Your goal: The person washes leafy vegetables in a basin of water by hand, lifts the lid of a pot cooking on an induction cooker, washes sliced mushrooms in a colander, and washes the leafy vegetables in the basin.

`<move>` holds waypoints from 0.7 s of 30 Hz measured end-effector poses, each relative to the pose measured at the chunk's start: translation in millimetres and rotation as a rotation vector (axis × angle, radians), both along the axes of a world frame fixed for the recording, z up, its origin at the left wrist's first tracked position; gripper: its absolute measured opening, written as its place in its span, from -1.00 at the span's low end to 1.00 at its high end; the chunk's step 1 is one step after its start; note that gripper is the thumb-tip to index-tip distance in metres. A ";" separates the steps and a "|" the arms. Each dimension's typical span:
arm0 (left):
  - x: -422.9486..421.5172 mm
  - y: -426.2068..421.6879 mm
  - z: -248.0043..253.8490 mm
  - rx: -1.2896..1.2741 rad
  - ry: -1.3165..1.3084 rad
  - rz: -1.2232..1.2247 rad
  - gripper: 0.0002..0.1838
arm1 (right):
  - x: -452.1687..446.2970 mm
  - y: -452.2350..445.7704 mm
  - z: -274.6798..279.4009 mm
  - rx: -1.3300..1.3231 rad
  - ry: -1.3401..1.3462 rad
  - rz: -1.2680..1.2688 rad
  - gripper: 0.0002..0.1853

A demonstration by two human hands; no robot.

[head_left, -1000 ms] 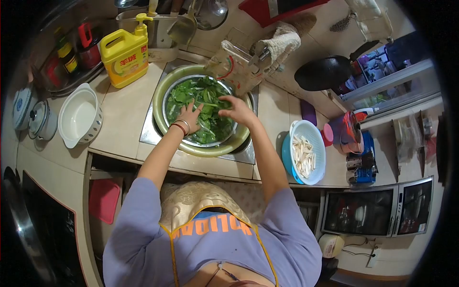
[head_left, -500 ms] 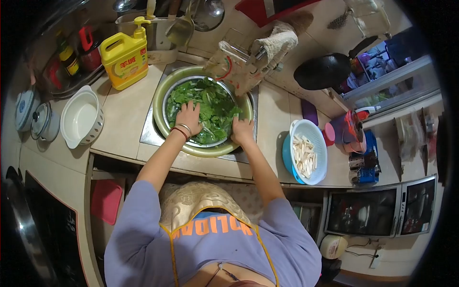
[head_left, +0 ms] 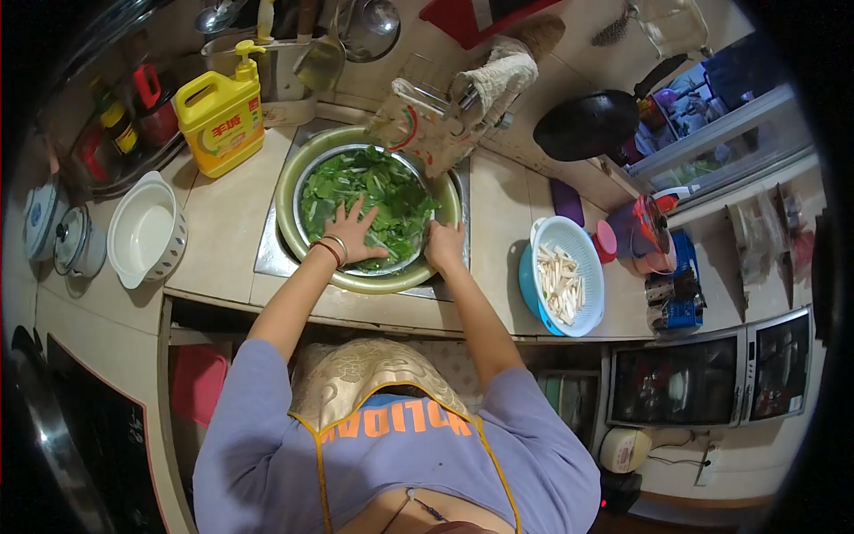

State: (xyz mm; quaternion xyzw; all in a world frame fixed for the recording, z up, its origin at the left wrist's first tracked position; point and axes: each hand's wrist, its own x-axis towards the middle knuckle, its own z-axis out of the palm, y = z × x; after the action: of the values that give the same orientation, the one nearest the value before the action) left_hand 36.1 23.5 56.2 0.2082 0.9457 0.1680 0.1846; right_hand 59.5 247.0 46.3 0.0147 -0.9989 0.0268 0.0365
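Leafy greens (head_left: 378, 191) fill a metal bowl (head_left: 301, 169), which sits inside a larger gold-green basin (head_left: 286, 214) at the sink (head_left: 269, 258). My left hand (head_left: 350, 234) lies palm down on the greens, its fingers spread. At the bowl's right side, my right hand (head_left: 444, 246) is curled around the rim, with the fingertips partly hidden. Two bracelets circle my left wrist. A cloth-draped faucet (head_left: 418, 125) overhangs the back of the basin.
To the right stands a blue-and-white colander (head_left: 591, 267) of pale cut strips. A yellow detergent jug (head_left: 218, 125) and a white pot (head_left: 147, 227) are on the left. A black pan (head_left: 587, 125) hangs at the back right, near the window.
My left hand has flattened, its fingers fanning wider over the greens. The right hand has closed more tightly at the bowl's rim. The whole view has shifted slightly.
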 end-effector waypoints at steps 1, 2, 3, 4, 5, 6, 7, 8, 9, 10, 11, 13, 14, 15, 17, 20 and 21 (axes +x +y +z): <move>1.6 0.9 0.6 -0.011 0.039 -0.041 0.08 | -0.3 4.8 -2.8 -0.050 0.020 0.013 -0.77; 3.0 2.2 1.4 -0.022 0.079 -0.083 0.10 | -1.0 8.4 -5.7 -0.099 0.041 0.026 -0.78; 3.9 3.4 2.1 -0.032 0.119 -0.126 0.13 | -1.0 9.6 -6.1 -0.147 0.059 0.025 -0.78; 4.0 4.9 -2.1 -0.038 0.164 -0.176 0.14 | -0.4 11.8 -6.4 -0.194 0.077 0.024 -0.77; 3.3 6.9 -3.5 -0.071 0.165 -0.221 0.14 | -0.1 14.5 -7.0 -0.242 0.094 0.021 -0.77; 3.7 8.6 -2.7 -0.106 0.165 -0.268 0.14 | -1.3 16.5 -7.2 -0.235 0.078 0.021 -0.76; 4.0 9.8 -2.3 -0.143 0.165 -0.316 0.15 | -3.9 17.8 -7.4 -0.229 0.061 0.019 -0.75; 2.9 12.2 -10.3 -0.148 0.172 -0.315 0.15 | -5.7 18.9 -8.0 -0.227 0.046 0.015 -0.74; 2.4 12.7 -10.1 -0.150 0.145 -0.313 0.14 | -5.4 18.4 -5.7 -0.214 0.029 0.025 -0.72; 1.8 13.0 -9.6 -0.152 0.118 -0.311 0.12 | -5.0 17.9 -3.3 -0.201 0.013 0.035 -0.70; 1.1 12.9 -9.1 -0.154 0.092 -0.307 0.11 | -4.9 16.7 -1.1 -0.189 -0.004 0.048 -0.68; -0.2 12.3 -11.7 -0.094 0.018 -0.278 0.05 | -8.3 18.8 -12.1 -0.078 -0.047 0.027 -0.65; -0.8 11.2 -14.1 -0.064 -0.020 -0.259 0.02 | -10.2 18.9 -17.6 -0.022 -0.068 0.020 -0.63; -1.8 8.9 -17.4 -0.018 -0.027 -0.254 -0.01 | -9.1 15.0 -16.4 0.011 -0.081 0.013 -0.60; -7.5 4.7 -22.4 0.079 -0.034 -0.240 -0.07 | -8.5 9.0 -12.2 0.084 -0.098 0.002 -0.53; -11.2 -8.9 -3.1 0.213 0.046 -0.196 -0.41 | -15.9 1.5 -3.0 0.207 -0.205 0.023 -0.59; -15.1 -14.9 -1.2 0.260 0.034 -0.192 -0.48 | -17.7 -0.7 -2.7 0.250 -0.249 0.033 -0.61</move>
State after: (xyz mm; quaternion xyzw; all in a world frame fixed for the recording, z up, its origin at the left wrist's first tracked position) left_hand 21.1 8.6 55.0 0.3228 0.8946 0.2671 0.1552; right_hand 41.8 246.3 43.5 0.0323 -0.9908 -0.0956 -0.0902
